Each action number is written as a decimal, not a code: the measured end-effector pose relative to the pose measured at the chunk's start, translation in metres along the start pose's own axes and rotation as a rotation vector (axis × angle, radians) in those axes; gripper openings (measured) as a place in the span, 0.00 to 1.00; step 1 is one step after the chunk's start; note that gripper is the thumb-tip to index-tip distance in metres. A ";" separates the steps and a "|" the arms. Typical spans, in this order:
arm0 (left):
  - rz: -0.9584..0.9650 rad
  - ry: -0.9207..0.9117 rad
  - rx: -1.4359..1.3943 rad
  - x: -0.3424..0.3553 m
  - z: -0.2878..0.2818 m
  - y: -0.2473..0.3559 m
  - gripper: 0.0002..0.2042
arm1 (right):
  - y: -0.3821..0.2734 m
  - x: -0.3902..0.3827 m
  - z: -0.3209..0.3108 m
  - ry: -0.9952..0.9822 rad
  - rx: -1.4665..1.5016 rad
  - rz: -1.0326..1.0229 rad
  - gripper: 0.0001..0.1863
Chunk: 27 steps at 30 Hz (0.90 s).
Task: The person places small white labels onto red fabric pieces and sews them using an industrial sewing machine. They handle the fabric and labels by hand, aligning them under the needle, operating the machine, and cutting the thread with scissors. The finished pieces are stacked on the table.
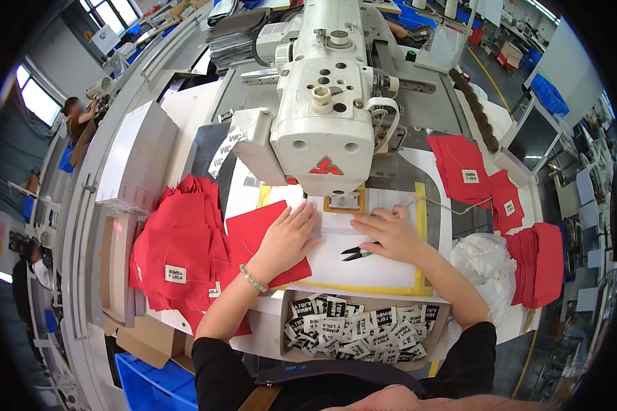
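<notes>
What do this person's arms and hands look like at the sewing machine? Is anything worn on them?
Both hands are bare, with no gloves. The left hand has a thin beaded bracelet at its wrist. The right hand shows no jewellery. Black sleeves cover only the upper arms, ending about the elbows, so both forearms are uncovered.

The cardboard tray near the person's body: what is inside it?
The cardboard tray holds a loose heap of small black and white woven labels. They cover its bottom completely, so anything lying beneath them cannot be seen.
</notes>
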<state>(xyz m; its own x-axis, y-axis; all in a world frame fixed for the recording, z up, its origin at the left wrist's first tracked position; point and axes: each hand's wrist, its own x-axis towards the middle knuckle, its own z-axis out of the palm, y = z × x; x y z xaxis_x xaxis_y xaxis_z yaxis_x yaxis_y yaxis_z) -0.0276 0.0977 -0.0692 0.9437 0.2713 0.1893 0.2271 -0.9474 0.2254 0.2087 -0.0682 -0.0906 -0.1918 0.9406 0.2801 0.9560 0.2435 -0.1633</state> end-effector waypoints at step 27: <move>0.190 0.063 -0.042 0.051 0.018 0.028 0.35 | 0.005 0.005 -0.003 -0.022 0.014 0.022 0.28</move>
<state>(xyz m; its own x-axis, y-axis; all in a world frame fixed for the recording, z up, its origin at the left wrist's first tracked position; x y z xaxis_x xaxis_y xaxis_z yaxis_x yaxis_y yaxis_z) 0.0313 0.0819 -0.0706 0.9515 0.0997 0.2911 0.0352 -0.9751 0.2190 0.2134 -0.0631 -0.0877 -0.1754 0.9509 0.2551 0.9570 0.2255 -0.1823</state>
